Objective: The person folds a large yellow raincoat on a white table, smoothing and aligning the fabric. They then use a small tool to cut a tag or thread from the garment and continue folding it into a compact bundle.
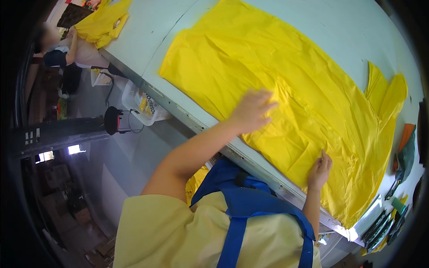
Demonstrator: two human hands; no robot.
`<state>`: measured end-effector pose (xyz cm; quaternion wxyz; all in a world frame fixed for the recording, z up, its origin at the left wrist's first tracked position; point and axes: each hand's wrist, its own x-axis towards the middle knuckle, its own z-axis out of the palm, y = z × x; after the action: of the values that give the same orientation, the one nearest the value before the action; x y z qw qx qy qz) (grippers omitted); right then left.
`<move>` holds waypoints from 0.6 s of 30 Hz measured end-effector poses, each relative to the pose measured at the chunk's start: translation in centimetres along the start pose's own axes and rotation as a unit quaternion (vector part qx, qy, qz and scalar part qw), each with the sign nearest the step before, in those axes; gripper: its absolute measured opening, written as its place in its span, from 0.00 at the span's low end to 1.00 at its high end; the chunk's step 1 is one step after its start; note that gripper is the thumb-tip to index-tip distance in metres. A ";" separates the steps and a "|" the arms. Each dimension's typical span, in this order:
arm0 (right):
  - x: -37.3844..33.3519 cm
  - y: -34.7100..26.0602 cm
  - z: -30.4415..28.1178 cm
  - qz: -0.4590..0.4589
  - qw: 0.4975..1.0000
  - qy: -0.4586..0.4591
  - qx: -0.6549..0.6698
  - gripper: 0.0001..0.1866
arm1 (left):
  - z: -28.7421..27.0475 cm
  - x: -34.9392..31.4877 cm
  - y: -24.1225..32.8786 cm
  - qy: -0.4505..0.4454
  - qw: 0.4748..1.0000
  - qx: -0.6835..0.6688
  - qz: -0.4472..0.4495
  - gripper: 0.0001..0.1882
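Note:
A large yellow garment (263, 62) of thin, shiny fabric lies spread and wrinkled over the pale table (152, 27). Two narrow parts, like sleeves, stick out at its right end. My left hand (252, 111) is over the garment's near half, fingers apart and a little blurred; whether it touches the fabric I cannot tell. Close to the near edge, my right hand (318, 172) rests on the garment with its fingers bent together, their tips at a fold of the cloth.
Another person (60, 53) sits at the table's far left with a yellow piece (105, 22). White baskets, one a laundry-type basket (156, 114), stand beneath the metal-trimmed edge. Dark green and orange tools (404, 152) lie at the right, above several black items (380, 228).

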<state>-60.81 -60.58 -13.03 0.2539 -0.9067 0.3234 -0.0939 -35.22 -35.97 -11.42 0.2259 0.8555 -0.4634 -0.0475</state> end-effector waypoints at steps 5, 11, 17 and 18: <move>-0.8 -1.9 1.5 0.013 0.989 -0.011 -0.145 0.27 | -4.9 -9.7 -21.9 0.079 0.895 0.204 -0.390 0.27; -0.6 -2.0 2.1 0.032 0.987 -0.007 -0.157 0.27 | -12.7 -12.7 -29.3 0.134 0.825 0.134 -0.532 0.23; -0.6 -2.3 2.6 0.052 0.984 0.015 -0.168 0.26 | -14.7 -15.1 -31.5 0.327 0.693 -0.442 -0.467 0.10; -0.7 -2.3 2.6 0.050 0.984 0.017 -0.171 0.26 | -16.4 -14.9 -30.6 0.337 0.695 -0.514 -0.373 0.09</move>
<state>-59.23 -57.60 -14.12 0.0943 -0.9176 0.3842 -0.0394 -15.27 -3.92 -11.88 0.7351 0.6675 0.0973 -0.0674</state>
